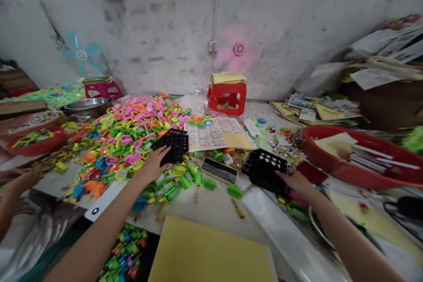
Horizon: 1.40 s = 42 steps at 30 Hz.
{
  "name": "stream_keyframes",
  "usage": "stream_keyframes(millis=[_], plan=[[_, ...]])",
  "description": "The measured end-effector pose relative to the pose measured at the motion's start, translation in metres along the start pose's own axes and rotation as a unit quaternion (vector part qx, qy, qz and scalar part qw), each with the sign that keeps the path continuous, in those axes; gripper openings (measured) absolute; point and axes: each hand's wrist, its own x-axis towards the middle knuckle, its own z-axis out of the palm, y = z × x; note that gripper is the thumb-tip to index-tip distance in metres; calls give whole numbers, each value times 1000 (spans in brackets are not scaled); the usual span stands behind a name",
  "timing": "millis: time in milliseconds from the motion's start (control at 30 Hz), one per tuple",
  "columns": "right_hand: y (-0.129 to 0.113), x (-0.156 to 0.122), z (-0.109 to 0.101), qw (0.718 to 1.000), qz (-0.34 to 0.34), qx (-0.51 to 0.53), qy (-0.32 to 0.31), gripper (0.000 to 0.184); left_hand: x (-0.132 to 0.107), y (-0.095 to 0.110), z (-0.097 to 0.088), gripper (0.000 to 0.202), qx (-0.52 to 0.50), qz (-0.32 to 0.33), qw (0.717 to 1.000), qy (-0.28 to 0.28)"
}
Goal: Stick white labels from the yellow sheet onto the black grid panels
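My left hand (154, 164) reaches forward and grips the near edge of a black perforated plastic basket (173, 143) that lies on the edge of a big pile of small coloured plastic parts (132, 132). Further right, my right hand (295, 181) holds a second black perforated basket (264, 168), tilted on the table. A dark phone-like slab (218, 170) lies between the two baskets, with loose green pieces (194, 179) around it.
A yellow sheet (211, 251) lies at the near edge. A printed sticker sheet (216, 134) and a red stool (227, 96) sit behind. A red basin (357, 163) with papers stands at right. Another person's hand (20, 180) rests at far left, near a red bowl (36, 143).
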Motion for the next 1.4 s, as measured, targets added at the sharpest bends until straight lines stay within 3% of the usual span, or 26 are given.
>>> stream_keyframes(millis=[100,200,300,433,600,667,800,900,1033,1167,1400], plan=[[13,-7,-3,998,31,-51,-20,24,8,-2,3,66,12,16,999,-36],[13,-32,-5,994,-36,-91,-51,38,16,-5,4,64,7,29,998,-60],[0,-68,-4,987,-118,-87,-58,47,21,-11,-1,60,-28,51,995,-81],[-29,-112,-6,981,-177,-19,-74,42,25,-13,-14,49,-80,70,990,-94],[-70,-140,-4,977,-177,22,-120,36,36,-18,-34,42,-147,7,987,60],[-83,-146,2,973,-179,40,-138,35,42,-30,-39,42,-138,-3,986,89],[-98,-154,17,962,-196,77,-173,33,48,-55,-36,54,-97,49,994,-26],[-100,-161,22,960,-188,91,-187,34,50,-65,-27,50,-92,84,988,-93],[-96,-166,15,960,-160,88,-211,35,56,-68,-22,42,-84,111,984,-110],[-86,-168,8,960,-136,105,-219,37,62,-76,-28,39,-74,116,984,-113],[-72,-173,13,961,-106,115,-228,36,65,-79,-32,39,-37,118,985,-118]])
